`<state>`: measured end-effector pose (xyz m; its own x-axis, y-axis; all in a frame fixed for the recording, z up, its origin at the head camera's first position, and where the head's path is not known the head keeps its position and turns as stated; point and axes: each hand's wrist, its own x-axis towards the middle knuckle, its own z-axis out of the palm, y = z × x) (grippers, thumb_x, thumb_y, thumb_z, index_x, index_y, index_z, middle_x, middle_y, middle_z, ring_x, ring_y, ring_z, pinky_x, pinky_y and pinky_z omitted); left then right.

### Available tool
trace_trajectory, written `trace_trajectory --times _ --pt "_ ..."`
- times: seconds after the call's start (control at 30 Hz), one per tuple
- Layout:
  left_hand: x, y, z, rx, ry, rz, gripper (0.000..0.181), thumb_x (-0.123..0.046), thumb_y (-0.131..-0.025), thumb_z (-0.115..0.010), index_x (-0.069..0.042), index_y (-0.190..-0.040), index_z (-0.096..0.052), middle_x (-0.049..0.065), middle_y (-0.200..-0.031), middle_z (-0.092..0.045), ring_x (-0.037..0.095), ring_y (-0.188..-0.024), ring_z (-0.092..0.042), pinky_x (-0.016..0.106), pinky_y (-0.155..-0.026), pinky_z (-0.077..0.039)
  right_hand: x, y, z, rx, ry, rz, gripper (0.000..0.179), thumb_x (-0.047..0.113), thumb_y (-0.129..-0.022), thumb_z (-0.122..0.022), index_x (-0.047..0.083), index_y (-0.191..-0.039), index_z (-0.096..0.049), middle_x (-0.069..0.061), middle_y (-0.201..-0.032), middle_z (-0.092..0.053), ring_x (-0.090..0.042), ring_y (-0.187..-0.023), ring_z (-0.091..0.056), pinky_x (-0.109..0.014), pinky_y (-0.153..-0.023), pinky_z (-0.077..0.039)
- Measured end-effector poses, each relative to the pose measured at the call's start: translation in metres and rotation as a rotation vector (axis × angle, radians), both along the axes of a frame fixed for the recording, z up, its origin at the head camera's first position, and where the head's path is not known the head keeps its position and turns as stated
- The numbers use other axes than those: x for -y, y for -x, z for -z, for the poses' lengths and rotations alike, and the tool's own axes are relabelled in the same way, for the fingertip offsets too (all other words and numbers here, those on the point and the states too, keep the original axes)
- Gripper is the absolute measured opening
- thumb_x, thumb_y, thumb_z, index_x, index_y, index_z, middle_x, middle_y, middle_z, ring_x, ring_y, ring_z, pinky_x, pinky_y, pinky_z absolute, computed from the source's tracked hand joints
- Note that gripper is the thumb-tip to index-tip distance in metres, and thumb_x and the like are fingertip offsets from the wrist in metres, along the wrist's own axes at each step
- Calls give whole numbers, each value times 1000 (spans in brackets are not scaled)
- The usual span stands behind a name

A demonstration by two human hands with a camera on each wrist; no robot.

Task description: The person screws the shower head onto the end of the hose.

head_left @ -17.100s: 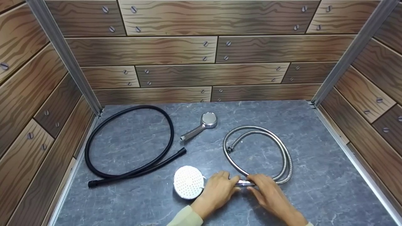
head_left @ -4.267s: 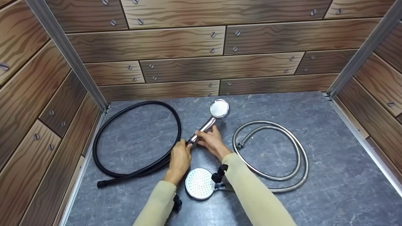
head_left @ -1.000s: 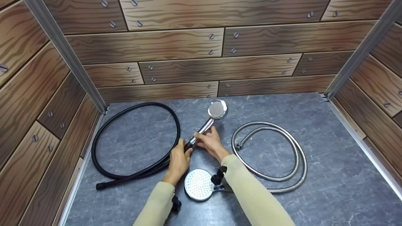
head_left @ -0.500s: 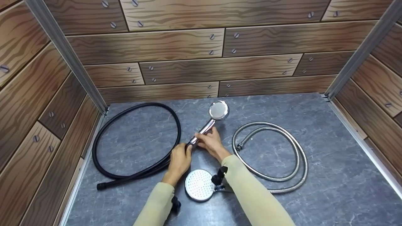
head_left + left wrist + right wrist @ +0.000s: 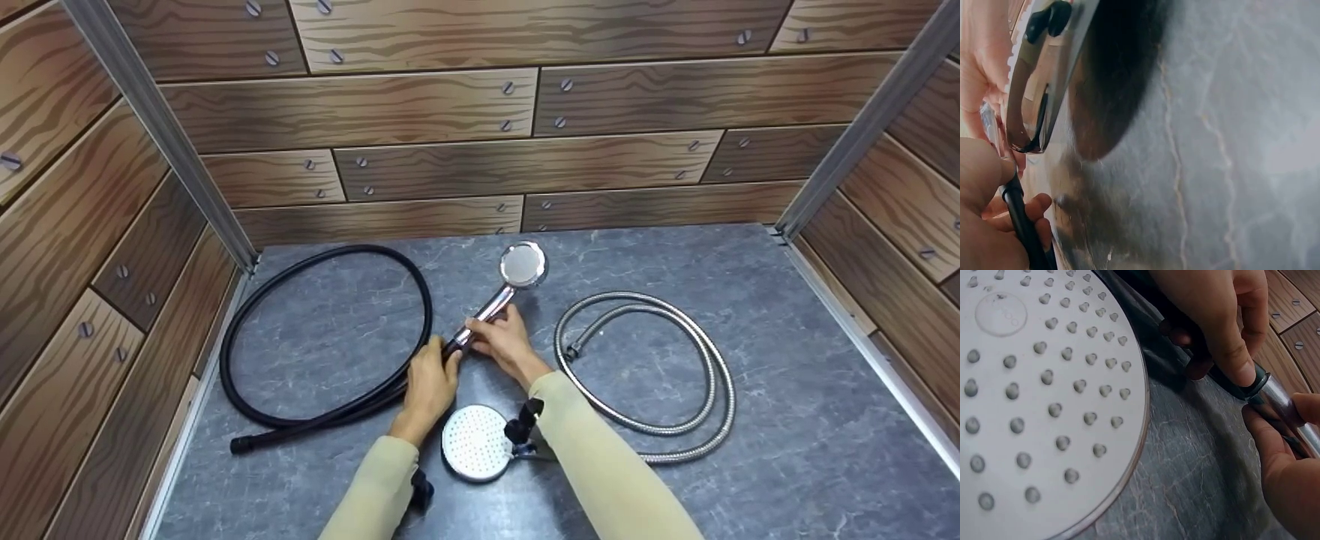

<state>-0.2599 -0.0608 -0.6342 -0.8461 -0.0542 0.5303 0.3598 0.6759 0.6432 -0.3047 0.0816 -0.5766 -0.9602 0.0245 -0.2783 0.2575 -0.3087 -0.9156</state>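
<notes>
My left hand (image 5: 430, 379) pinches the end of a black shower hose (image 5: 1222, 380), thumb on top and fingers beneath. That end meets the handle of a small chrome hand shower (image 5: 523, 264), whose round head points toward the back wall. In the head view my right hand (image 5: 507, 341) grips the handle, thumb above and fingers below. The right wrist view shows the hose's black collar against the chrome handle end; the thread between them is hidden. A larger round shower head (image 5: 477, 442) with a white nozzle face lies just below both hands, partly behind the right forearm.
The black hose's coil lies left, its other end fitting (image 5: 241, 445) near the left front. A coiled metal hose (image 5: 721, 420) lies right, running under the right sleeve toward the larger shower head. Wood-patterned walls (image 5: 435, 169) enclose the grey surface (image 5: 817, 450).
Earlier both hands were at the larger shower head's handle and metal hose; now they hold the small hand shower and black hose. Over the last second the left fingers shift slightly around the hose end.
</notes>
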Motion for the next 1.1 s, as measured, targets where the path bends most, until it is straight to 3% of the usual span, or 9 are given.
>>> trace_trajectory --times 0.13,0.23,0.37,0.63,0.73,0.9,1.1 --pt "1 -3 -6 6 22 10 19 -19 -99 -70 -1 -101 -63 17 -83 -67 37 -74 -66 51 -65 -50 0 0 1 -1 6 1 50 -8 -91 -70 3 -127 -38 -11 -99 -62 -18 -79 -70 -33 -72 -64" --pt "1 -8 -16 50 16 17 22 -20 -102 -65 2 -99 -68 19 -87 -69 39 -79 -69 53 -69 -52 -1 0 2 -4 14 0 48 -8 -91 -70 3 -126 -38 -11 -98 -63 -19 -79 -70 -34 -73 -64" --pt "0 -9 -20 82 -2 17 23 -19 -104 -63 2 -98 -70 17 -88 -71 40 -83 -70 54 -73 -54 -1 -1 2 -11 9 -3 48 -8 -91 -70 3 -124 -38 -10 -97 -62 -18 -78 -69 -34 -73 -64" --pt "0 -3 -8 43 10 8 19 -18 -104 -63 -1 -96 -67 16 -82 -69 39 -76 -69 53 -67 -53 -1 -2 1 -15 -12 -8 49 -5 -91 -71 3 -126 -37 -10 -98 -61 -18 -80 -69 -35 -74 -64" --pt "0 0 -3 62 -21 -1 17 -17 -103 -65 -2 -96 -67 16 -80 -69 39 -75 -69 54 -67 -52 -1 -2 1 -14 -10 -10 50 -5 -91 -71 2 -127 -37 -11 -99 -61 -18 -81 -70 -37 -77 -64" --pt "-1 -2 -6 63 -48 0 16 -18 -101 -68 -3 -97 -64 16 -78 -68 38 -71 -67 55 -64 -51 0 -1 1 -14 -4 -9 51 -6 -91 -71 2 -128 -37 -12 -100 -61 -19 -81 -70 -39 -80 -65" --pt "0 4 6 20 -10 -22 14 -15 -97 -74 -5 -98 -63 14 -79 -68 36 -72 -67 52 -64 -52 0 -1 0 -11 3 -8 53 -7 -91 -71 3 -130 -37 -13 -101 -62 -19 -81 -71 -38 -79 -65"
